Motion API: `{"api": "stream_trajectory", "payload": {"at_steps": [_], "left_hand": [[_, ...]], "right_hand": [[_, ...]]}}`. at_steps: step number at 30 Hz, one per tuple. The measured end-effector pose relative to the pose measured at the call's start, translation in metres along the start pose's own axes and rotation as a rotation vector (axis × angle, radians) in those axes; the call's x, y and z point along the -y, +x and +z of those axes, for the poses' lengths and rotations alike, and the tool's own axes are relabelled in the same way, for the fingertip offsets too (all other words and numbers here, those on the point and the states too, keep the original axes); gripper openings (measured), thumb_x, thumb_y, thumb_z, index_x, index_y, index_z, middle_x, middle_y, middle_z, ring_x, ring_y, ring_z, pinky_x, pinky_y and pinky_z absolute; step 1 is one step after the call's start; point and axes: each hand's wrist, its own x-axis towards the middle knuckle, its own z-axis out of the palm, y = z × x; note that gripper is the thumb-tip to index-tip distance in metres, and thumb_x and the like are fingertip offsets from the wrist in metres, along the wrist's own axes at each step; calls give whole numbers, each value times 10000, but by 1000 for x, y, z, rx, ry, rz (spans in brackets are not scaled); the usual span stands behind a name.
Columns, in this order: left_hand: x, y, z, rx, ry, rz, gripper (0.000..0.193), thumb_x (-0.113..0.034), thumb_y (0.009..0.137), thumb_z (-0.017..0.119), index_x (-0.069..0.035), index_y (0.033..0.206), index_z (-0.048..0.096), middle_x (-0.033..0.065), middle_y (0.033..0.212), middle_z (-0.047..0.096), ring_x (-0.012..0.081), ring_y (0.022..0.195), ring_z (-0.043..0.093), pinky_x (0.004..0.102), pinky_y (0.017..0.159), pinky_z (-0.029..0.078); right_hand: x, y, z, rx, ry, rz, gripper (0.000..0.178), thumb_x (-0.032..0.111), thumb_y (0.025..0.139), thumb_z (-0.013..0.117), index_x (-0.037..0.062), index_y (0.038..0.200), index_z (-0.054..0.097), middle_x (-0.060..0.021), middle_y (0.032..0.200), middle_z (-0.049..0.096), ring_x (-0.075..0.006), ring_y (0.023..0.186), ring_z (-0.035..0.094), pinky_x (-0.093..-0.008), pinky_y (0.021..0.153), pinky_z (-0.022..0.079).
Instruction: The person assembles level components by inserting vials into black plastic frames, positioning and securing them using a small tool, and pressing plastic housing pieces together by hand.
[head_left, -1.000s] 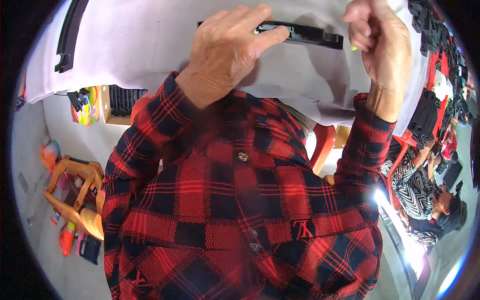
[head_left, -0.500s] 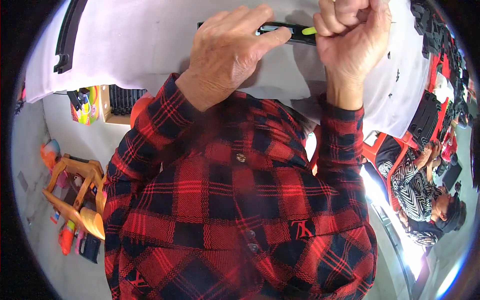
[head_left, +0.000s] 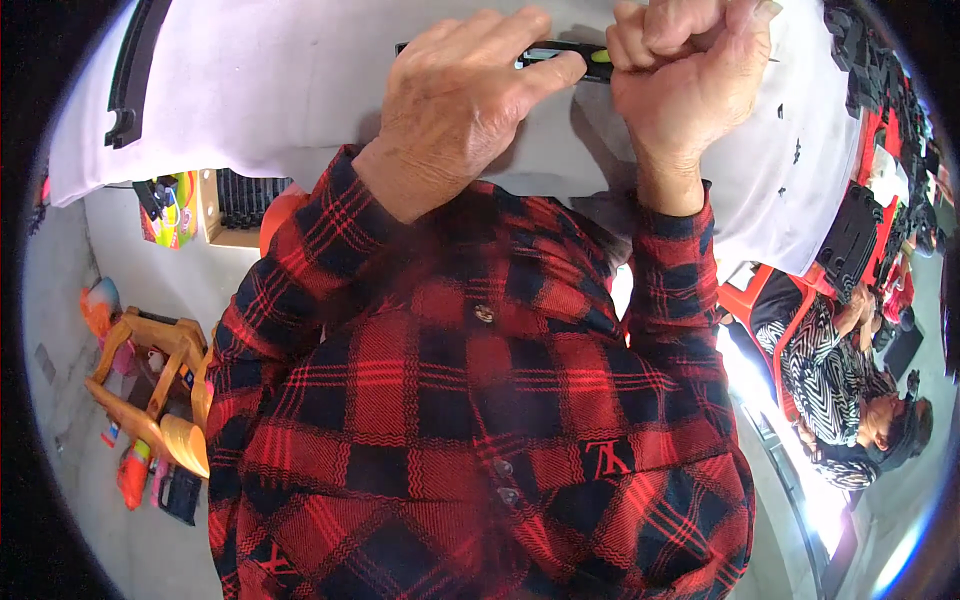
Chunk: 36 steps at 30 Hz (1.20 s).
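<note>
My left hand [head_left: 460, 105] lies over a long, narrow black plastic part [head_left: 566, 47] on the white-covered table, gripping it with the thumb along its near side. A pale insert or opening shows in the part beside the thumb. My right hand [head_left: 690, 95] is closed in a fist around a slim yellow-green tool [head_left: 602, 57]. Only the tool's rounded end shows, over the right end of the black part; the fist hides the rest, and its kind cannot be made out.
A curved black strip [head_left: 135, 75] lies at the table's far left. Several tiny black bits [head_left: 782, 112] dot the cloth [head_left: 790, 225] on the right. Black parts [head_left: 850, 235] pile up beyond. A seated person [head_left: 835, 385] is at right; a wooden chair [head_left: 150, 375] stands at left.
My right hand has moved left with the yellow-green tool, along the black part toward my left hand. My left hand has stayed nearly still.
</note>
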Motion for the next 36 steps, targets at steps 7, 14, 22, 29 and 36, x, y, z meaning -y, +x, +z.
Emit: {"api": "stream_trajectory", "payload": {"at_steps": [7, 14, 22, 29, 36], "left_hand": [[4, -3, 4, -37, -26, 12, 232, -132, 866, 615, -161, 1081, 697, 81, 936, 599, 247, 744, 610, 352, 609, 461], [-25, 40, -41, 733, 70, -403, 407, -27, 745, 655, -248, 1074, 747, -40, 1057, 639, 209, 897, 627, 369, 749, 510], [-23, 42, -40, 752, 72, -374, 414, -51, 735, 655, -238, 1094, 742, -30, 1063, 635, 227, 926, 622, 375, 771, 505], [-22, 36, -38, 651, 25, -336, 374, -85, 763, 662, -213, 1104, 747, -2, 1035, 624, 231, 922, 619, 372, 763, 501], [-23, 42, -37, 610, 82, -263, 309, -110, 796, 650, -215, 1060, 770, -3, 985, 618, 218, 858, 616, 357, 713, 501]], "right_hand": [[-5, -1, 4, -10, -56, -42, 621, 487, 1091, 363, 132, 583, 357, 21, 485, 270, -99, 419, 195, -275, 420, 208], [-5, -6, 7, -27, -201, -86, 634, 480, 1085, 380, 110, 570, 374, 0, 480, 316, -110, 418, 261, -274, 428, 239], [-7, -16, 9, 21, -369, -145, 586, 345, 1106, 393, 54, 604, 470, -30, 530, 439, -103, 461, 362, -266, 451, 279], [-7, -8, 6, 72, -427, -114, 574, 352, 1101, 374, 72, 613, 487, -24, 546, 467, -99, 452, 379, -263, 441, 291], [-6, 5, -12, 151, 552, 32, 574, 460, 1097, 355, 109, 646, 406, 18, 540, 320, -102, 449, 283, -275, 437, 259]]}}
